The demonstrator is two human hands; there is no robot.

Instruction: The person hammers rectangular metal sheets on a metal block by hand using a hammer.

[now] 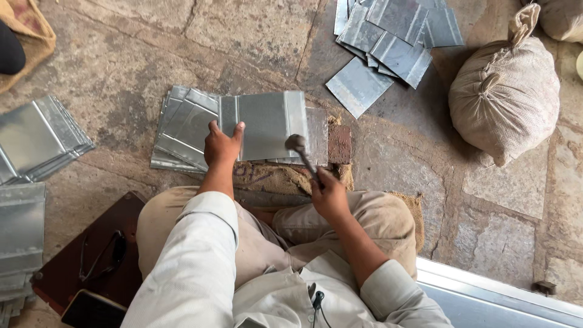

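Stone floor (pixel 425 164): L fingers (pixel 238 129) flat on metal sheet (pixel 267 124); R hand (pixel 330 193) grips hammer (pixel 302 153).

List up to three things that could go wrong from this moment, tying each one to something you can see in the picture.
1. The left hand presses on the metal sheet close to the hammer head, so a stray blow might hit a finger.
2. The sheet's thin edges lie under bare fingers and could cut them.
3. The sheet rests on a loose stack of sheets, so it may slide when struck.
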